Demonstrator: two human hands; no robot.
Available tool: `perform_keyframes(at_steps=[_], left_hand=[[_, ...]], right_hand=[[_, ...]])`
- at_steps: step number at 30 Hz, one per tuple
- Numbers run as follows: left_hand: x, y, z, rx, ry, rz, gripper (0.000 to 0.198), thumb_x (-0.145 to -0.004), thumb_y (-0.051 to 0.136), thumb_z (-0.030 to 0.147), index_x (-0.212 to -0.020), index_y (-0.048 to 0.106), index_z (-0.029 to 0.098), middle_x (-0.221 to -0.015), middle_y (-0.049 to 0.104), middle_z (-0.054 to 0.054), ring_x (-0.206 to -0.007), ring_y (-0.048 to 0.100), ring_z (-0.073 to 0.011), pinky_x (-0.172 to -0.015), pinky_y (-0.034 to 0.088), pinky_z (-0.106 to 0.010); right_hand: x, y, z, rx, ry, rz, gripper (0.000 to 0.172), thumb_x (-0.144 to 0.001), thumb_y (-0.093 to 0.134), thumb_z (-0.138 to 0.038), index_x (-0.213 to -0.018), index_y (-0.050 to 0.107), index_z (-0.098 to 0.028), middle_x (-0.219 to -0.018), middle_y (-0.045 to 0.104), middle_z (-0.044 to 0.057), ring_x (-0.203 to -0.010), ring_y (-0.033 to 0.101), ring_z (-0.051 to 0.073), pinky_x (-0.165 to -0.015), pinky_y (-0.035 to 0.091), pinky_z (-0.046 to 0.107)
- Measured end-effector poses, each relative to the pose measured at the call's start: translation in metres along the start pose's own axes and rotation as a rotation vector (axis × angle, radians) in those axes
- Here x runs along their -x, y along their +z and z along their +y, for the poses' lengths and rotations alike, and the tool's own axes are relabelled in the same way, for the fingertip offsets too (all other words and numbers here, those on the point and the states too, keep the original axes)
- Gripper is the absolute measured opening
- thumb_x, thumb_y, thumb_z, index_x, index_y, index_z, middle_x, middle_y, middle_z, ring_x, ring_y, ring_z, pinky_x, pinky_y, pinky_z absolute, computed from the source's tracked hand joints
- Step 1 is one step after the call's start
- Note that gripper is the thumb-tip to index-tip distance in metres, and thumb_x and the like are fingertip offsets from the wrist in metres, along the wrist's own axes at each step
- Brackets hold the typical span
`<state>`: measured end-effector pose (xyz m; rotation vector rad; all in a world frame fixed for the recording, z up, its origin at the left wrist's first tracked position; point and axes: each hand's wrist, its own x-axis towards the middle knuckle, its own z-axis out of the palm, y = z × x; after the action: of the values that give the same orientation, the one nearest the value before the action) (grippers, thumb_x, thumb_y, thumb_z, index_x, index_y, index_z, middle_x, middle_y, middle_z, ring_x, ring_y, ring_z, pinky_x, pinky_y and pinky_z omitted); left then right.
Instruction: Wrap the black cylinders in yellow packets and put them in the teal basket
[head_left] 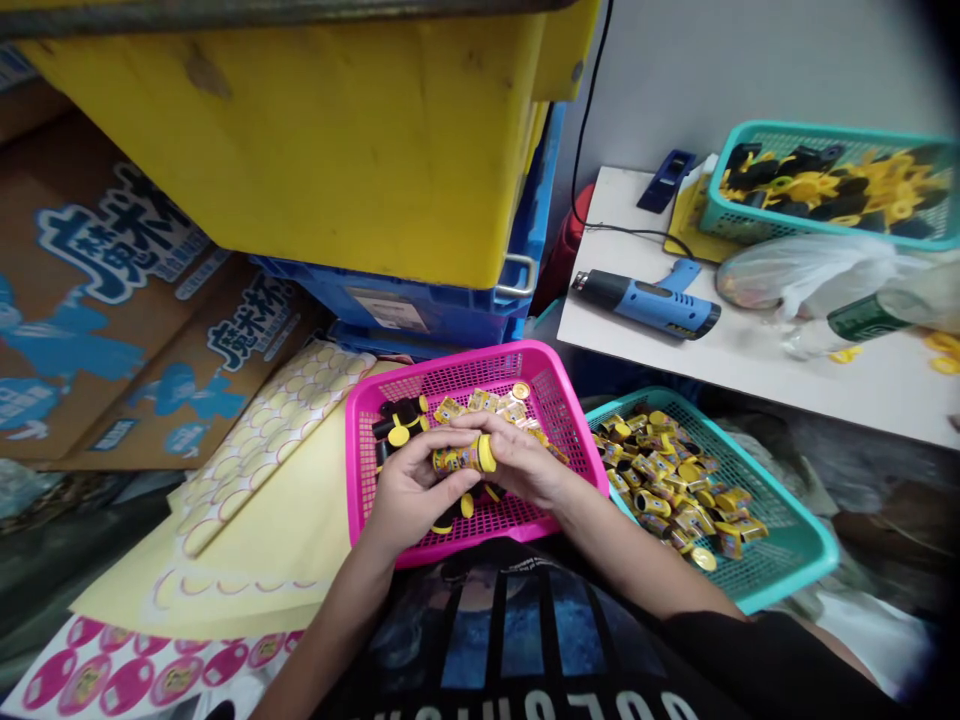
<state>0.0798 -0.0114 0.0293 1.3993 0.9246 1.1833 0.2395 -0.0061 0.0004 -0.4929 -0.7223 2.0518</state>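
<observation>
Nr wht tbl (750, 345): bskt (579, 425) (pnk)

Yellow crate (360, 150) blocks beyond pink basket (571, 410); lower teal basket (791, 545) open above.

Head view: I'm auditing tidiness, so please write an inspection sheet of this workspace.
Surface: white table bearing a blue heat gun
Work items: yellow-capped tube, held above the pink basket; lower teal basket with small patterned pieces
Clutter: plastic bag and bottle on the table
Hands: left hand grips the tube; right hand at its cap
Cables: black cord runs toward the heat gun
Surroundings: yellow crate above blue crate; printed cardboard alongside
</observation>
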Motion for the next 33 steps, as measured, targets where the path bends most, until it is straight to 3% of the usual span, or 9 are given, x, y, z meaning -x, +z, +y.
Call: perform_keyframes(at_steps=[9, 16, 20, 25, 29, 31, 33], left_hand=[[0.003, 0.004, -0.006, -0.074, 0.028, 0.029, 0.031, -0.067, 0.078, 0.008, -0.094, 0.073, 0.022, -0.098, 0.076, -0.004, -0.1, 0.069, -0.0177, -0.093, 0.054, -0.028], [0.004, 0.011, -0.008, -0.058, -0.022, 0.056, 0.032, -0.067, 0.079, 0.014, -0.096, 0.069, 0.022, -0.099, 0.072, -0.003, -0.094, 0.07, -0.0171, -0.078, 0.058, -0.024], [0.004, 0.011, -0.013, -0.186, -0.018, 0.123, 0.028, -0.068, 0.078, 0.017, -0.094, 0.07, 0.021, -0.097, 0.073, -0.003, -0.091, 0.07, -0.0163, -0.081, 0.056, -0.024], [0.0, 0.005, -0.02, -0.334, -0.006, 0.063, 0.027, -0.072, 0.076, 0.024, -0.098, 0.07, 0.021, -0.094, 0.073, -0.005, -0.086, 0.07, -0.018, -0.076, 0.057, -0.028], [-0.012, 0.012, -0.012, -0.55, 0.199, 0.004, 0.024, -0.077, 0.073, 0.025, -0.1, 0.069, 0.023, -0.101, 0.068, -0.005, -0.096, 0.065, -0.0199, -0.09, 0.053, -0.038], [-0.018, 0.016, -0.007, -0.649, 0.313, -0.013, 0.027, -0.076, 0.074, 0.028, -0.102, 0.07, 0.026, -0.117, 0.06, -0.006, -0.104, 0.061, -0.0214, -0.094, 0.05, -0.041], [-0.022, 0.015, -0.006, -0.68, 0.325, -0.084, 0.047, -0.073, 0.076, 0.034, -0.118, 0.064, 0.028, -0.13, 0.051, -0.008, -0.111, 0.058, -0.0232, -0.097, 0.049, -0.042]], right_hand=[[-0.005, -0.007, 0.013, 0.007, -0.03, 0.036, 0.052, -0.068, 0.077, -0.055, -0.105, 0.062, -0.022, -0.103, 0.065, 0.005, -0.09, 0.06, 0.016, -0.082, 0.044, 0.029], [-0.003, -0.008, 0.01, 0.046, -0.049, 0.082, 0.047, -0.074, 0.073, -0.053, -0.109, 0.062, -0.023, -0.105, 0.062, 0.004, -0.088, 0.059, 0.014, -0.08, 0.045, 0.027], [-0.005, -0.004, 0.019, 0.028, -0.078, 0.093, 0.055, -0.07, 0.072, -0.061, -0.109, 0.059, -0.024, -0.103, 0.061, 0.004, -0.088, 0.06, 0.017, -0.081, 0.046, 0.03], [-0.009, -0.014, 0.027, 0.105, -0.104, 0.102, 0.057, -0.073, 0.066, -0.066, -0.111, 0.058, -0.024, -0.108, 0.061, 0.006, -0.097, 0.06, 0.02, -0.085, 0.048, 0.034], [-0.004, -0.013, 0.008, 0.368, -0.251, 0.216, 0.045, -0.081, 0.063, -0.056, -0.115, 0.059, -0.025, -0.116, 0.06, 0.006, -0.109, 0.057, 0.02, -0.089, 0.048, 0.034], [0.012, -0.011, -0.013, 0.543, -0.29, 0.257, 0.043, -0.078, 0.068, -0.052, -0.11, 0.061, -0.024, -0.11, 0.063, 0.006, -0.101, 0.062, 0.019, -0.084, 0.051, 0.033], [0.044, -0.013, -0.043, 0.77, -0.308, 0.374, 0.04, -0.076, 0.072, -0.047, -0.106, 0.062, -0.022, -0.103, 0.066, 0.005, -0.089, 0.065, 0.018, -0.078, 0.053, 0.033]])
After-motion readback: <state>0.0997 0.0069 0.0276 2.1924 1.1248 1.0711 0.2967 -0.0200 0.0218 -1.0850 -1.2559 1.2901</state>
